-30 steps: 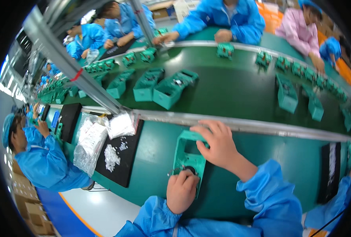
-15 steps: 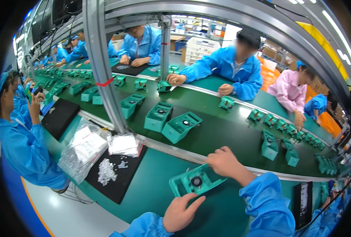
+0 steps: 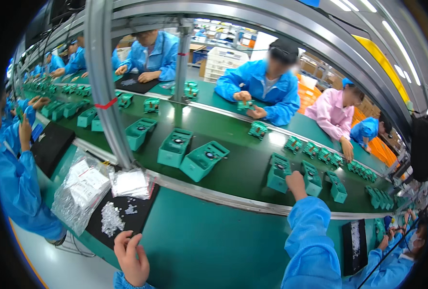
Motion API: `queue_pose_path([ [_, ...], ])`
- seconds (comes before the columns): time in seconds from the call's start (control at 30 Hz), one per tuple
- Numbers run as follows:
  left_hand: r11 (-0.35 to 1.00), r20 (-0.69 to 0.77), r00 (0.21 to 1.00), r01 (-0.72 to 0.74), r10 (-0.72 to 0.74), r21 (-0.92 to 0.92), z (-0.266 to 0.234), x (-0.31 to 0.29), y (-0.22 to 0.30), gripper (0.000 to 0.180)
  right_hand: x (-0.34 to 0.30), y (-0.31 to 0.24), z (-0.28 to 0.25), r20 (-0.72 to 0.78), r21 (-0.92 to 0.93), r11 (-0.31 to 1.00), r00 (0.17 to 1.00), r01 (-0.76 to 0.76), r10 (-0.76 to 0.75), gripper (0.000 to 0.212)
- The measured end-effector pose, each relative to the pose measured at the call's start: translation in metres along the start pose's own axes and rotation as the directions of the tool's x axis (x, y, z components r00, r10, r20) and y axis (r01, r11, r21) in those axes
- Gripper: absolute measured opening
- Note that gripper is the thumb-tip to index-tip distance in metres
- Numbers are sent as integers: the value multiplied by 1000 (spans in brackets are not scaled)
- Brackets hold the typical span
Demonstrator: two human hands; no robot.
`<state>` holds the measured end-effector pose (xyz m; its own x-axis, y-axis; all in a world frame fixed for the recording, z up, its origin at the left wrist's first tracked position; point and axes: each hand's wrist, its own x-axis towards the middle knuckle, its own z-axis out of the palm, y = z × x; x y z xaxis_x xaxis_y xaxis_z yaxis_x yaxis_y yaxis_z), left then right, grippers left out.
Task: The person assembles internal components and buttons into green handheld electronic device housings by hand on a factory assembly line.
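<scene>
Green housing [image 3: 278, 174]: seated on conveyor [image 3: 243, 166], by right hand [image 3: 297, 185] | right grip: cannot be told | left hand [image 3: 133, 260]: fingers parted, nothing held | neighbouring housing [image 3: 313, 180] could be knocked, caused by tight spacing

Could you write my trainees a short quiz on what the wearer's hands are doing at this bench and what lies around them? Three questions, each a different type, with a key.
1. True or false: the left hand is gripping the clear plastic bag.
2. What is heaped on the black mat near that hand?
a) black screws
b) small white pieces
c) coiled wire
3. Fill the gap: the ____ hand reaches across the metal rail to a green housing.

Key:
1. False; no object shows in it.
2. b
3. right; the right hand is at the housing's edge.
</scene>
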<state>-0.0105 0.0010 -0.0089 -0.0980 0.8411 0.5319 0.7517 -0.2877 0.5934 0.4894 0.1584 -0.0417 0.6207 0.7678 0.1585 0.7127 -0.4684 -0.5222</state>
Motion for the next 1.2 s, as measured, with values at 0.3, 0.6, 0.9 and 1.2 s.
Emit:
queue_pose_path([
  [0.3, 929, -108, 984, 169, -141, 329, -18, 3, -77, 23, -74, -182, 61, 276, 281, 941, 924, 187, -266, 33],
  [0.6, 919, -127, 972, 228, -197, 321, -29, 1, -78, 18, -41, -157, 83, 196, 455, 825, 865, 336, -461, 16],
  [0.9, 957, -63, 996, 80, -65, 278, -7, 22, -66, 17, -161, -141, -20, 422, 71, 137, 95, 988, -902, 21],
  [1.2, 914, -61, 997, 60, -39, 400, 16, 31, -76, 14, -194, -130, -21, 364, 90, -32, -63, 995, -929, 16],
])
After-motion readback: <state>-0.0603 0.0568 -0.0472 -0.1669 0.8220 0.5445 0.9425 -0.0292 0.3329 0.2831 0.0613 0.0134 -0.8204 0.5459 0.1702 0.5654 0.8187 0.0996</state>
